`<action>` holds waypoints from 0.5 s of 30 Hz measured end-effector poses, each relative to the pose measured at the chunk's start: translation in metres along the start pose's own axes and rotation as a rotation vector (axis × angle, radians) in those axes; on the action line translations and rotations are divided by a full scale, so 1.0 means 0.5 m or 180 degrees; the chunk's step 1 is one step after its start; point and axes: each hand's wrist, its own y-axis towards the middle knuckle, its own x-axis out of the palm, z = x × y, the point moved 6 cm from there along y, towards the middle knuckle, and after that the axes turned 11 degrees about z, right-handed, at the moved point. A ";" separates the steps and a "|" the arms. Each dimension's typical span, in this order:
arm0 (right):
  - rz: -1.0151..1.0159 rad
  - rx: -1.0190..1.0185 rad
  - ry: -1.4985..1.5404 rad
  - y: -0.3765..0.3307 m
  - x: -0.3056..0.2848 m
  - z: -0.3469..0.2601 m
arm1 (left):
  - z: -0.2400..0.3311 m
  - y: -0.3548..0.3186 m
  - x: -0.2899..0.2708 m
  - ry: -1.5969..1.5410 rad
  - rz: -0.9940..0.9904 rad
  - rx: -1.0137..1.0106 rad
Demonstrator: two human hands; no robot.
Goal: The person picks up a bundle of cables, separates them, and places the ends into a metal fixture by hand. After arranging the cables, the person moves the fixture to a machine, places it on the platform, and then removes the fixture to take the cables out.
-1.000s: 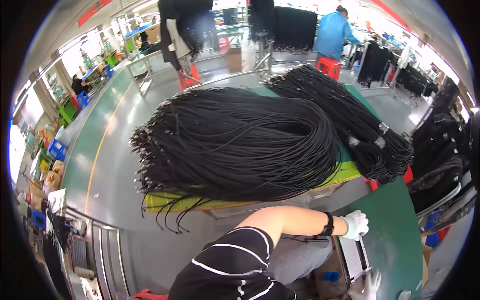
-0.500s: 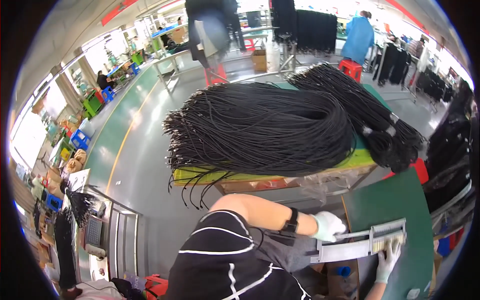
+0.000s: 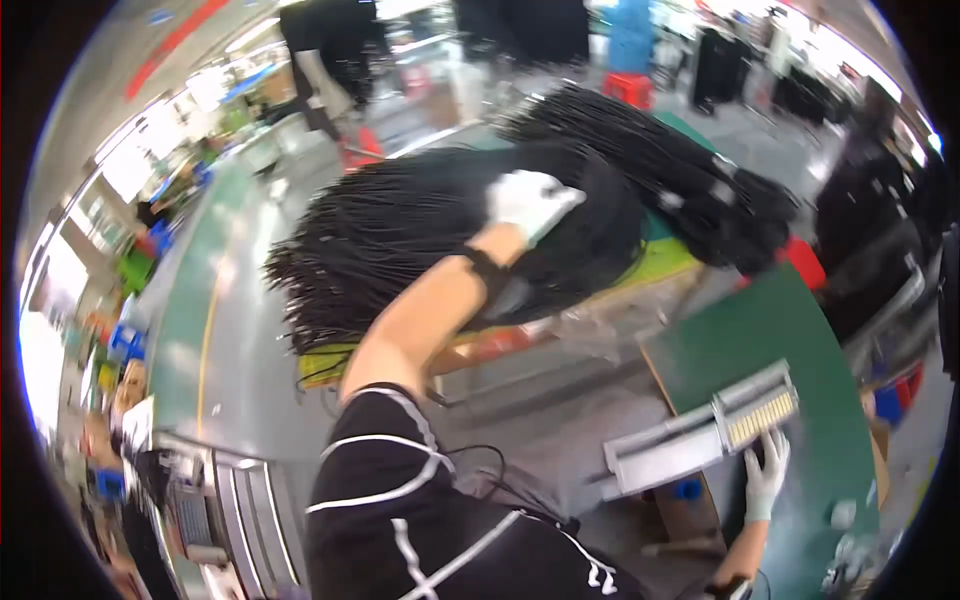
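Note:
My left hand (image 3: 532, 203), in a white glove, reaches out over a thick bundle of black cables (image 3: 390, 215). Its fingers look curled in and closed; blur hides what is between them, if anything. My right hand (image 3: 766, 478), also gloved, lies by the near edge of a long metal fixture (image 3: 668, 460). Its fingers are spread, the tips at the fixture's edge beside a row of pale yellowish strips (image 3: 762, 418). The fixture rests on a green tabletop (image 3: 720, 330), with its left end sticking out past the table's edge.
A second cable bundle (image 3: 640, 145), tied in places, lies behind the first on a stand with a yellow-green edge (image 3: 670, 260). Red stools (image 3: 628, 90) stand further back. A metal frame (image 3: 250, 510) is at the lower left. Dark hanging material (image 3: 870, 220) fills the right side.
My left hand has left the fixture and swung up and forward to the cables. My right hand has shifted slightly down the fixture's edge, fingers spread. The whole view has turned.

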 end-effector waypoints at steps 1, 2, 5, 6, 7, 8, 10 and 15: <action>0.0043 -0.0016 -0.0049 -0.019 0.001 0.038 | 0.047 0.006 0.012 0.0192 -0.0080 0.0162; 0.0071 -0.0116 -0.0011 -0.028 0.000 0.044 | 0.056 0.032 0.045 0.0274 0.0049 0.0205; 0.0011 -0.0209 -0.0023 -0.016 0.002 0.020 | 0.078 0.080 0.092 0.0132 0.0290 0.0236; -0.0039 -0.0161 -0.0052 -0.015 0.009 0.009 | 0.064 0.090 0.090 0.0157 0.0305 0.0185; -0.0063 -0.0193 -0.0028 -0.013 0.012 0.008 | 0.046 0.103 0.098 -0.0016 0.0016 0.0010; -0.0073 -0.0222 0.0015 -0.010 0.010 0.009 | 0.036 0.117 0.105 -0.0210 -0.0270 -0.0149; -0.0093 -0.0264 0.0098 -0.003 0.005 0.010 | 0.025 0.131 0.125 -0.0403 -0.0555 -0.0322; -0.0041 -0.0565 -0.0136 0.029 -0.026 -0.088 | 0.006 0.176 0.156 -0.0862 0.0068 -0.0067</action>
